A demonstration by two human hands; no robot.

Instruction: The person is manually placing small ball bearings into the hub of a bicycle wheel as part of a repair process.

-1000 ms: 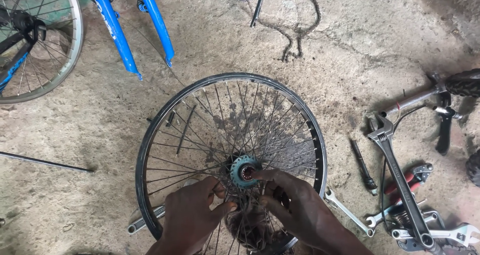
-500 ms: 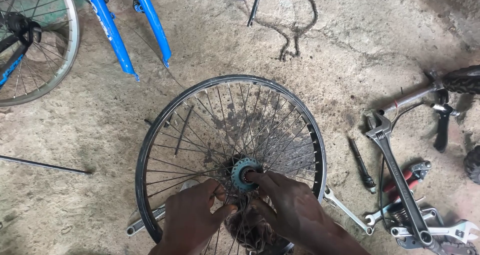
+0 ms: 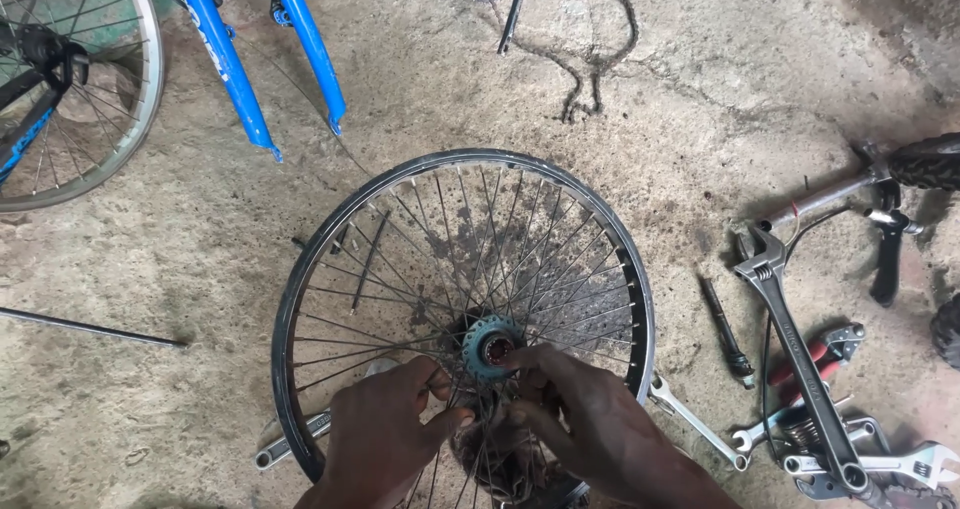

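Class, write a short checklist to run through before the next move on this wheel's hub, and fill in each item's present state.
1. Wheel lies flat on the ground: ok.
2. Sprocket in plain view at the hub: ok.
3. Right hand at the sprocket: ok.
4. Left hand on the spokes beside the hub: ok.
5. Wrench lies to the right: ok.
6. Axle nut tight: cannot tell.

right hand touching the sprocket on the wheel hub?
Touching. The head view shows the right hand with its fingertips pressed against the edge of the sprocket, no gap visible between them.
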